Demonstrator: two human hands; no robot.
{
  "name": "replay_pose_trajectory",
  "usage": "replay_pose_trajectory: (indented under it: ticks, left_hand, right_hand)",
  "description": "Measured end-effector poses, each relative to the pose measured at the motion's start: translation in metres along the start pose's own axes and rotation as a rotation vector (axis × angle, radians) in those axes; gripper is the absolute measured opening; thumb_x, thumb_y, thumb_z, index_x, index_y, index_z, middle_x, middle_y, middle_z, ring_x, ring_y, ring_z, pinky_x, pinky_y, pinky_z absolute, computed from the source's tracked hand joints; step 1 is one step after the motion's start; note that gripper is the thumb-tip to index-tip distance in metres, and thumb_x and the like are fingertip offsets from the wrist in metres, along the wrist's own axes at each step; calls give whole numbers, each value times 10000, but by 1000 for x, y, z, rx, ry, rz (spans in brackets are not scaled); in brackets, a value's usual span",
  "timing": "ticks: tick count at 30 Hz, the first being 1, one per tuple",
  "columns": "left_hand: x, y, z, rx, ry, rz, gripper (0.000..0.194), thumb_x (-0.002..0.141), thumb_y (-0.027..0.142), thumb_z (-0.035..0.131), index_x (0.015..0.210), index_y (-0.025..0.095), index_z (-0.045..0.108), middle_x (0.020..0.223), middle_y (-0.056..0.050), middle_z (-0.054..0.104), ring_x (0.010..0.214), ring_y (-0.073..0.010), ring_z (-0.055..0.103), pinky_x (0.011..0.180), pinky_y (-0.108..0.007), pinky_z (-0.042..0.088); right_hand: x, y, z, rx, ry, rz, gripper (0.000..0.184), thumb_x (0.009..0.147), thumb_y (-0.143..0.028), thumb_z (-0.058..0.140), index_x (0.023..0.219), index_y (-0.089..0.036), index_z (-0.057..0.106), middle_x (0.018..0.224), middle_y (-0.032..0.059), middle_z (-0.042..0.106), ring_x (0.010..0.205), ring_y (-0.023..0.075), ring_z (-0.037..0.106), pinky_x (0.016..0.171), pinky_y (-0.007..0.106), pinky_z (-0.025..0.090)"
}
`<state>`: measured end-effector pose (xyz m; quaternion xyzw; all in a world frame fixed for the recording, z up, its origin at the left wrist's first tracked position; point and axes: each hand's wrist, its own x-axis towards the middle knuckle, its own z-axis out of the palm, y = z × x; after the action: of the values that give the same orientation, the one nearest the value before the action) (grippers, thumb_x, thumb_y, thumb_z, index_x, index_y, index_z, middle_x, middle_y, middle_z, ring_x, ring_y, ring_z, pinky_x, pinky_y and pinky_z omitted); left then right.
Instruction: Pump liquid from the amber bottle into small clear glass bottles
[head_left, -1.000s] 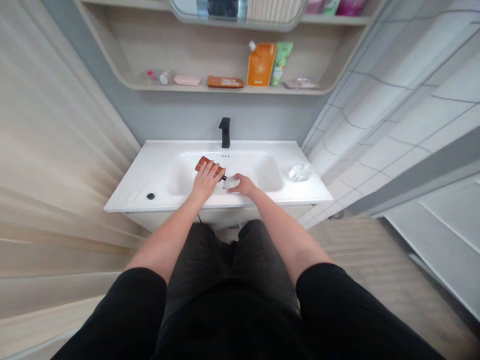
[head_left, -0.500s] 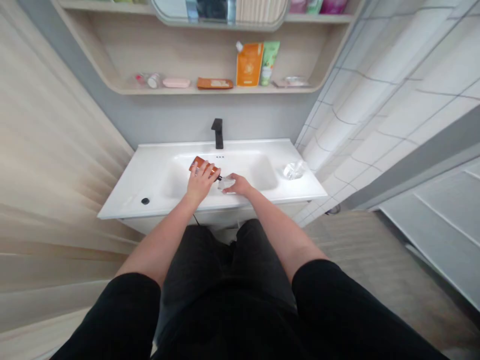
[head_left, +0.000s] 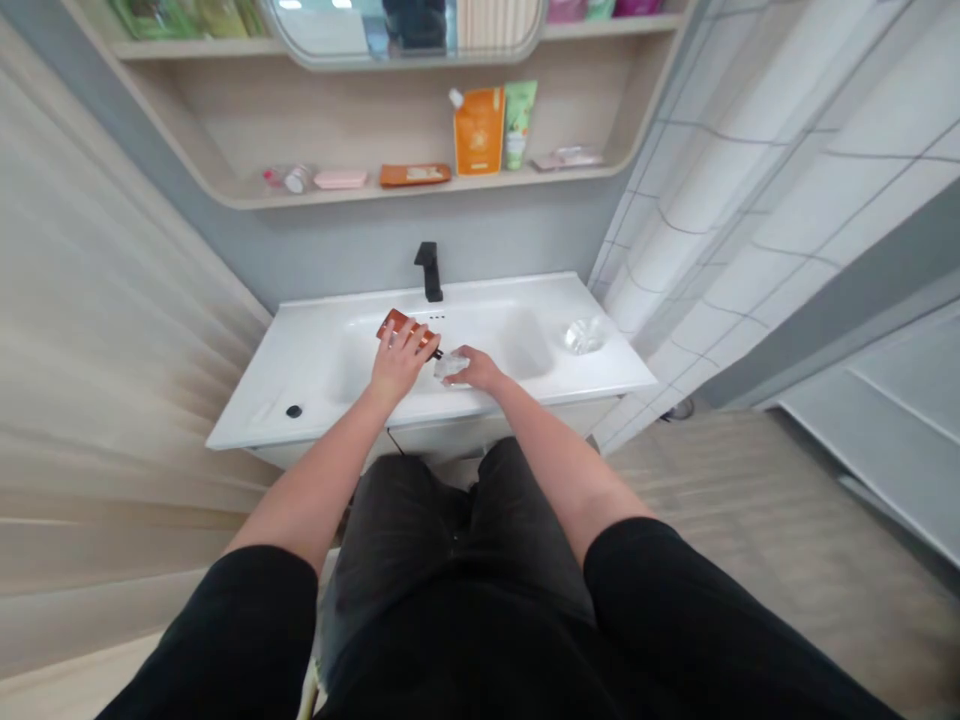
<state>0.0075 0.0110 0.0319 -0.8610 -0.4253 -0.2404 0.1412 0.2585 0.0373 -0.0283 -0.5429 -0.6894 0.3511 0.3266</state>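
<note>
My left hand [head_left: 399, 366] is wrapped over a reddish-brown bottle [head_left: 393, 322], which is tipped so its dark neck points down to the right. In my right hand [head_left: 475, 368] is a clear container [head_left: 448, 367], held at the bottle's mouth. Whether the two touch, and whether liquid passes between them, I cannot tell. Both hands are over the front part of the white sink basin [head_left: 525, 340]. Behind them stands a black faucet [head_left: 430, 270].
On the counter's right lies a clear crumpled plastic item [head_left: 585, 336]; a round black piece [head_left: 293, 411] is at the left. Above, a shelf [head_left: 330, 205] holds an orange pouch [head_left: 480, 130], a green tube [head_left: 519, 125] and an orange-brown packet [head_left: 415, 175]. A mirror [head_left: 495, 30] hangs higher.
The camera view has shifted slightly, so the shelf appears a little further left. Both hands keep their hold on the bottle and the clear container, nearly unmoved.
</note>
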Motion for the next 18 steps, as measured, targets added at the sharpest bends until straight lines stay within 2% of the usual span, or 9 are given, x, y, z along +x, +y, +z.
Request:
replay_pose_trajectory:
  ticks: [18]
  left_hand:
    - [25, 3, -20, 22, -57, 76, 513, 1118, 142, 533, 1551, 329, 732, 1714, -145, 659, 1741, -355, 452, 1460, -756, 208]
  right_hand:
    - [-4, -5, -3, 86, 53, -16, 664, 645, -411, 1053, 1233, -255, 789, 1160, -2, 849, 1140, 279, 795, 1094, 406, 620]
